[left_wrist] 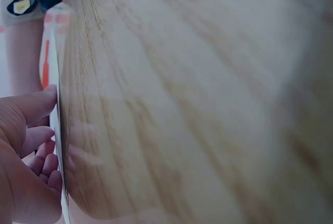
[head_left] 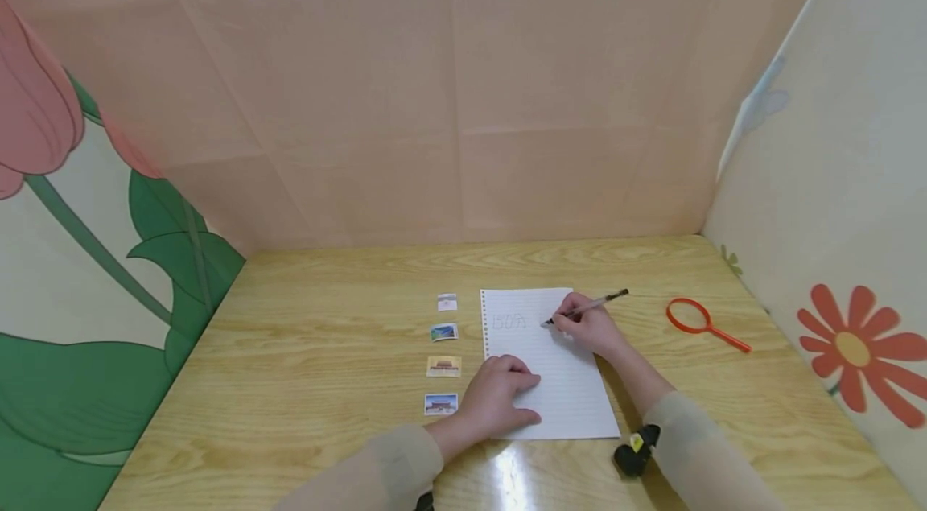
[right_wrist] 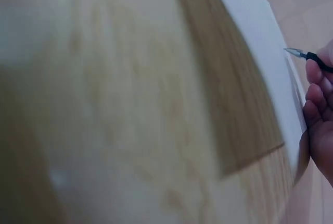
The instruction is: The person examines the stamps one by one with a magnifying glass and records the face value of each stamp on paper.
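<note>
Head view: the right hand [head_left: 590, 327] pinches a pen [head_left: 608, 298] with its tip at the lined sheet [head_left: 572, 406], which lies on the bench [head_left: 290, 350] beside four small picture cards in a column, while the left hand [head_left: 496, 397], well apart from the right, rests thumb outstretched on the sheet's lower left. Should its pressure ease, the paper would probably slip under the pen and skew the strokes; a leftward shift of that wrist might nudge the lowest card [head_left: 441, 404] out of line.
</note>
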### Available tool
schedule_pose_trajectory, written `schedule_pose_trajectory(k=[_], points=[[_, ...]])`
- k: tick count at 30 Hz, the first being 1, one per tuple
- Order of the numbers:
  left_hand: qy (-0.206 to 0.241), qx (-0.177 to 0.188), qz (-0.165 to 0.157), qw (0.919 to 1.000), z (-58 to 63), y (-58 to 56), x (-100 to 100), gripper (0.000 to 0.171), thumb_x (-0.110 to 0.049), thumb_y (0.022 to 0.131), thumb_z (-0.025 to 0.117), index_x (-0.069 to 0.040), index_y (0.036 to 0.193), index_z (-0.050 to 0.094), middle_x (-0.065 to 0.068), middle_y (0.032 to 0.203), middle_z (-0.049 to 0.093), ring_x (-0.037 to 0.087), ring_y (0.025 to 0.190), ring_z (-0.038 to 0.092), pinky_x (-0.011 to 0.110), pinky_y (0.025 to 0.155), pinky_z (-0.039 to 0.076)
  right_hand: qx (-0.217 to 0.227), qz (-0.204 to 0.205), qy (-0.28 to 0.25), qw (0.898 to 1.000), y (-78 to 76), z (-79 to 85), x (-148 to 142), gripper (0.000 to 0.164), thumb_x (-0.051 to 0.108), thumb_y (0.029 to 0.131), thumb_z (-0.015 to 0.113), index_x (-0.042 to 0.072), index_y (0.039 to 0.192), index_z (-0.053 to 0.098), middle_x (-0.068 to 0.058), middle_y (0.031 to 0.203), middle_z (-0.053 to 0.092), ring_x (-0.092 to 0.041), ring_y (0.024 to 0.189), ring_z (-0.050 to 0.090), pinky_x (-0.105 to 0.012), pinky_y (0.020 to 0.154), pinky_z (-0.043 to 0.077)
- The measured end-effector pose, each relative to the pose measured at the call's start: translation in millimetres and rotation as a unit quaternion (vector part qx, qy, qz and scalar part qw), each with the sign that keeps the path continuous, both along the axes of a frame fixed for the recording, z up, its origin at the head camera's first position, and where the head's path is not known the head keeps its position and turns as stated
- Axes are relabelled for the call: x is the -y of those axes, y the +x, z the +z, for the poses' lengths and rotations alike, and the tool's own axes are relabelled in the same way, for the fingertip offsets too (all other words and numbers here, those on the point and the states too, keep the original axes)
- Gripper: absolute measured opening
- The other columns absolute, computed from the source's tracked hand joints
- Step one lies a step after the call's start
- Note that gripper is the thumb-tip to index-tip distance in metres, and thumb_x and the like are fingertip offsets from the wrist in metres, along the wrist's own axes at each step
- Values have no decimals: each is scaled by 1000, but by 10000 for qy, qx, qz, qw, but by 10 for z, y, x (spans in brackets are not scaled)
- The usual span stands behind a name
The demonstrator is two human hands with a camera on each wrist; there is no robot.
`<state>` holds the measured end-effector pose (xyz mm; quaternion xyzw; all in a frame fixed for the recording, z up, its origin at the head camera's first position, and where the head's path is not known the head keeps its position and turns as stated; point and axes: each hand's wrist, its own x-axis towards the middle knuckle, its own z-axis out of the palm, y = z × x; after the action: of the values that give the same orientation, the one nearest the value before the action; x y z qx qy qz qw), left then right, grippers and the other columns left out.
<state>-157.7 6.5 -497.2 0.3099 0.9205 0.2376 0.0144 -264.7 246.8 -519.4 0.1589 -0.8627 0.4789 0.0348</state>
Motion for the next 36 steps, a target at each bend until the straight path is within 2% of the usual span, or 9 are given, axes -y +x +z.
schedule_pose_trajectory(k=[6, 13, 17, 19, 26, 28, 32, 36], points=[[7, 109, 35, 9999, 14, 3, -4, 53, -36, 80, 83, -15, 126, 70, -5, 117, 60, 11, 107, 49, 24, 96, 39, -98, 162, 62, 9998, 1, -30, -17, 10, -3, 90, 66, 2, 84, 59, -5, 74, 59, -10, 60, 47, -23, 53, 39], [-1, 88, 37, 10000, 8, 4, -9, 53, -37, 79, 83, -15, 126, 70, -5, 117, 60, 12, 108, 49, 24, 96, 39, 296, -204, -224, 9991, 80, 25, -29, 8, 5, 93, 66, 4, 88, 60, -3, 75, 63, -14, 61, 51, -24, 53, 42], [12, 37, 11, 10000, -3, -2, -7, 53, -37, 80, 83, -15, 126, 70, -5, 117, 60, 11, 108, 49, 24, 96, 39, 312, -369, -286, 9984, 118, 35, -30, 9, 10, 93, 66, 4, 90, 60, -5, 76, 65, -19, 61, 53, -26, 52, 44], [15, 32, -2, 10000, 0, -1, -3, 53, -37, 80, 83, -16, 126, 70, -5, 117, 59, 11, 108, 49, 23, 96, 39, 261, -416, -298, 9983, 133, 42, -23, 10, 11, 93, 66, 4, 89, 61, -5, 76, 65, -17, 60, 53, -25, 52, 44], [-21, 29, 0, 10000, -23, -15, -3, 53, -38, 80, 83, -16, 126, 70, -6, 116, 59, 11, 107, 49, 23, 95, 39, 229, -323, -218, 9990, 267, 281, 92, 7, 0, 93, 63, -2, 88, 59, -12, 77, 65, -14, 60, 52, -24, 53, 43], [-26, 27, 4, 10000, -29, -18, -3, 53, -39, 80, 83, -17, 126, 70, -6, 116, 59, 11, 107, 49, 23, 95, 39, 270, -359, -189, 9988, 246, 247, 86, 6, 0, 92, 63, -1, 88, 59, -12, 78, 65, -14, 61, 52, -24, 54, 44], [-3, 60, 19, 10000, -29, -18, -3, 53, -39, 80, 83, -17, 126, 70, -6, 117, 59, 11, 107, 49, 23, 95, 39, 314, -451, -64, 9985, 145, 70, 24, 7, 4, 93, 65, 3, 89, 60, -7, 77, 65, -12, 60, 51, -23, 54, 43], [15, 77, 12, 10000, -26, -19, -4, 53, -39, 80, 82, -17, 126, 70, -6, 117, 59, 11, 107, 49, 23, 95, 39, 312, -490, -77, 9983, 111, 11, -6, 8, 8, 93, 66, 6, 88, 60, -4, 75, 64, -13, 60, 51, -24, 53, 43]])
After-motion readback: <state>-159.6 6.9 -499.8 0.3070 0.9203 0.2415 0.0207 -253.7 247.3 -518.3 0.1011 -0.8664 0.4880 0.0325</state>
